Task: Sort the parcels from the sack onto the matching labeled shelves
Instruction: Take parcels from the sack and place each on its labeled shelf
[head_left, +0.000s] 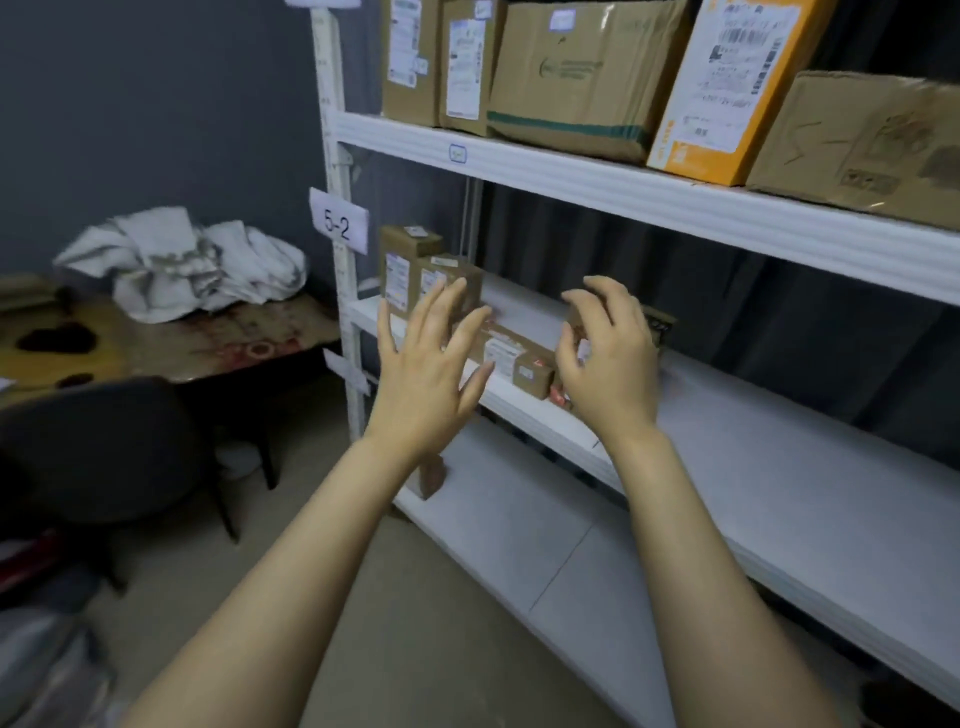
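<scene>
Both my hands are raised in front of the middle shelf (753, 415) of a white rack. My left hand (426, 369) is spread with straight fingers and holds nothing, just in front of small brown parcels (410, 270) standing at the shelf's left end. My right hand (608, 358) has loosely curved fingers and no parcel in its grasp; it hovers before a low row of small parcels (519, 358) and a dark-sided box (660, 325) partly hidden behind it. A tag reading 5-2 (338, 221) hangs on the rack's post.
The upper shelf (675, 202) carries large cardboard boxes (571, 78) and an orange-edged parcel (727, 88). A lower shelf (519, 519) holds one small box (431, 475). To the left stand a table (208, 348) with crumpled white sacks (182, 260) and a dark chair (104, 447).
</scene>
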